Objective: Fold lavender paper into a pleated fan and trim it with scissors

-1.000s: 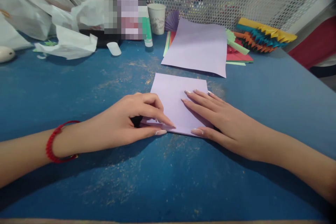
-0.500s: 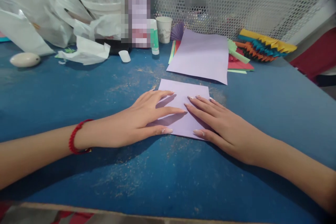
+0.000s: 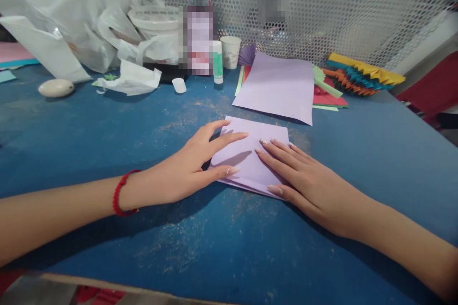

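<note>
A folded lilac sheet of paper (image 3: pixel 255 138) lies on the blue table (image 3: pixel 107 133) in front of me. My left hand (image 3: pixel 195 164), with a red cord bracelet on the wrist, rests on the sheet's left part, fingers stretched out and slightly raised, thumb on the near edge. My right hand (image 3: pixel 302 174) lies flat on the right part of the sheet, fingers straight and pressing it down. Neither hand grips anything.
A larger lilac sheet (image 3: pixel 277 86) lies behind on coloured papers. Pleated coloured paper fans (image 3: pixel 361 74) sit at back right. A glue stick (image 3: pixel 218 62), its white cap (image 3: pixel 179 85), a paper cup (image 3: pixel 231 51), crumpled white bags (image 3: pixel 71 24) and a pale oval object (image 3: pixel 56 88) stand along a mesh wall.
My left hand went from a curled pinch at the sheet's near left corner to stretched fingers laid over the paper. The view tilted up a little. My right hand stayed flat.
</note>
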Demonstrator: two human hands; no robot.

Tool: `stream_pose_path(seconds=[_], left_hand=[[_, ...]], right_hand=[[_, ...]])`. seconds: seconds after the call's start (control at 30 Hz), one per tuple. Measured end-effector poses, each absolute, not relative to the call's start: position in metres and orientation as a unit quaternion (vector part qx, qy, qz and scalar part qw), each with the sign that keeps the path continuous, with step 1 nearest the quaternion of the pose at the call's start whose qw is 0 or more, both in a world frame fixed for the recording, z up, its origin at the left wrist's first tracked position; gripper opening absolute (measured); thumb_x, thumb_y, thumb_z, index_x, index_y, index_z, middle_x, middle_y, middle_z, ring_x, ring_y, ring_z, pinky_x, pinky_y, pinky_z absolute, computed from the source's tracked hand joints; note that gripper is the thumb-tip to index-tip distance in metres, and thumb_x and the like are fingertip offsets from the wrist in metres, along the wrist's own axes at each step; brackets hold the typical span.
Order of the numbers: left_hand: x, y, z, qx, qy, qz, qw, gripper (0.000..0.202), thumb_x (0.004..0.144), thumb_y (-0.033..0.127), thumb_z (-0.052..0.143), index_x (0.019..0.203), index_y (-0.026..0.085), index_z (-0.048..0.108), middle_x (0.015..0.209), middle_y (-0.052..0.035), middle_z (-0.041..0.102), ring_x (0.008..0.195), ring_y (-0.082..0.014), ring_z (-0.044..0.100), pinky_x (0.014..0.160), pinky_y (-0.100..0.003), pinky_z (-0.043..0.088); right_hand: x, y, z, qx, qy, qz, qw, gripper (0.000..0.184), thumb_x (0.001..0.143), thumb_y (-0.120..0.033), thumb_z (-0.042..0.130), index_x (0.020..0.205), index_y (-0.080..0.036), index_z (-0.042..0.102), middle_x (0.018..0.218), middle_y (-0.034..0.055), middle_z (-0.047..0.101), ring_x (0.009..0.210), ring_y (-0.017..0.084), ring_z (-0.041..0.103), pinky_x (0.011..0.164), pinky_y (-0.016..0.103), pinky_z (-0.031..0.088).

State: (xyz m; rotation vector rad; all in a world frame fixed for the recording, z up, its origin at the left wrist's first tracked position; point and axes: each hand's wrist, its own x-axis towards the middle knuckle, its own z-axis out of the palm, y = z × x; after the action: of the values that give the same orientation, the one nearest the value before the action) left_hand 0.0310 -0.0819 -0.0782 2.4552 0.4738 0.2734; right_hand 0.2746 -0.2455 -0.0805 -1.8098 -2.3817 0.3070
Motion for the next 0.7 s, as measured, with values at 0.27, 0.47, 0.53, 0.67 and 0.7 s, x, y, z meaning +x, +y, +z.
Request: stream_pose_path(seconds=[0.27,0.47,0.53,0.67,0.7], left_hand=[[0.025,-0.072,-0.072,0.953,0.137,0.060,0.264,0.059,0.102,0.054,0.052,0.157,0.041,0.035,0.171,-0.0057,0.015,0.158,-0.0363,0.013,0.126,-0.064,0.018],[0.026,-0.063,-0.074,0.982,0.068,0.047,0.169,0.058,0.103,0.046,0.052,0.158,0.038,0.034,0.172,-0.0073,0.014,0.159,-0.0361,0.008,0.126,-0.067,0.002],[0.026,-0.062,-0.075,0.986,0.058,0.034,0.156,0.058,0.105,0.046,0.048,0.159,0.039,0.030,0.172,-0.0065,0.012,0.159,-0.0350,0.006,0.126,-0.065,0.002],[0.026,-0.061,-0.075,0.989,0.044,0.020,0.140,0.057,0.106,0.046,0.044,0.160,0.039,0.027,0.172,-0.0048,0.011,0.159,-0.0342,0.005,0.127,-0.065,-0.001],[0.026,-0.060,-0.075,0.989,0.039,0.022,0.139,0.057,0.105,0.045,0.044,0.160,0.040,0.027,0.173,-0.0033,0.011,0.159,-0.0339,0.004,0.127,-0.064,-0.002]], right_hand=[[0.277,-0.245,-0.081,-0.592,-0.799,0.091,0.056,0.064,0.109,-0.054,0.030,0.165,-0.024,0.018,0.170,0.0068,0.015,0.157,0.029,0.015,0.124,0.060,0.022],[0.277,-0.246,-0.083,-0.589,-0.803,0.073,0.055,0.063,0.109,-0.052,0.028,0.164,-0.022,0.023,0.169,0.0069,0.017,0.156,0.029,0.018,0.123,0.060,0.025],[0.276,-0.245,-0.083,-0.588,-0.804,0.073,0.058,0.062,0.109,-0.052,0.028,0.163,-0.020,0.024,0.169,0.0083,0.018,0.156,0.030,0.019,0.123,0.060,0.026],[0.276,-0.243,-0.081,-0.588,-0.803,0.078,0.060,0.062,0.109,-0.052,0.027,0.163,-0.019,0.026,0.168,0.0091,0.019,0.155,0.030,0.020,0.123,0.061,0.026],[0.276,-0.242,-0.081,-0.589,-0.802,0.079,0.060,0.062,0.110,-0.052,0.027,0.163,-0.019,0.026,0.168,0.0090,0.019,0.156,0.030,0.020,0.123,0.061,0.026]])
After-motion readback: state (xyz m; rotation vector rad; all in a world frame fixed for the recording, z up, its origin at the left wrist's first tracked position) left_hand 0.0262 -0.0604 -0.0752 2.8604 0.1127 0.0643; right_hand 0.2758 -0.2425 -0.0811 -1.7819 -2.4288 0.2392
